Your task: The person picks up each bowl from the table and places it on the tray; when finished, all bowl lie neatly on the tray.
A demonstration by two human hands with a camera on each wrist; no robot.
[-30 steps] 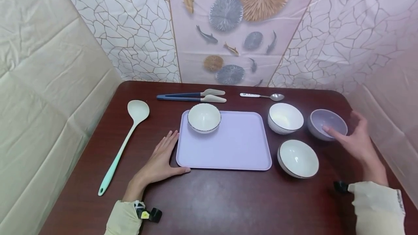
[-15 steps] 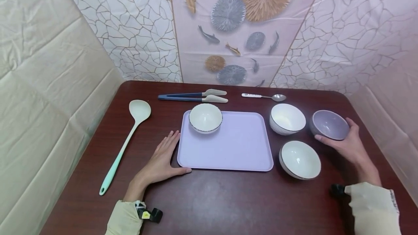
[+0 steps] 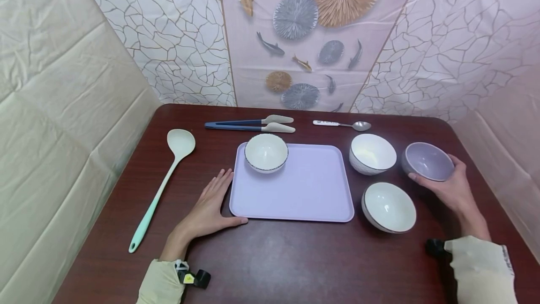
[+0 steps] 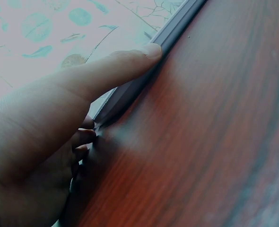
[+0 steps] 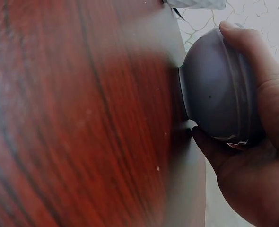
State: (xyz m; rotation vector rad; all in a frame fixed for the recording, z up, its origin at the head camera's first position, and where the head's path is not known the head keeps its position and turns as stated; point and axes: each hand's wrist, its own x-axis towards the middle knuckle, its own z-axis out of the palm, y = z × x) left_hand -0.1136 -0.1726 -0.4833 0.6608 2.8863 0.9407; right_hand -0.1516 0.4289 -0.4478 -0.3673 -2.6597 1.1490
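At the right of the head view, my right hand [image 3: 457, 191] grips a purple bowl [image 3: 428, 161], thumb against its near side and fingers around its right side. The right wrist view shows that bowl [image 5: 215, 90] side-on with its foot at the dark table [image 5: 106, 118]; the thumb lies along the upper wall and a finger reaches near the foot. My left hand [image 3: 206, 210] rests at the left front corner of a lilac tray [image 3: 303, 186], fingers straight. In the left wrist view, the thumb [image 4: 125, 64] touches the tray's edge [image 4: 177, 23]. A white bowl [image 3: 266, 153] sits on the tray's back left.
Two more white bowls, one at the back [image 3: 372, 154] and one nearer [image 3: 389, 207], stand between tray and purple bowl. Blue-handled tongs [image 3: 240, 126] and a spoon [image 3: 343, 125] lie behind the tray. A green-handled ladle [image 3: 162, 186] lies left. Fabric walls [image 3: 303, 60] surround the table.
My right thumb has gone from over the purple bowl's inside to its near side, and the fingers have closed in on its right. The left hand stays at the tray; the head view has shifted slightly.
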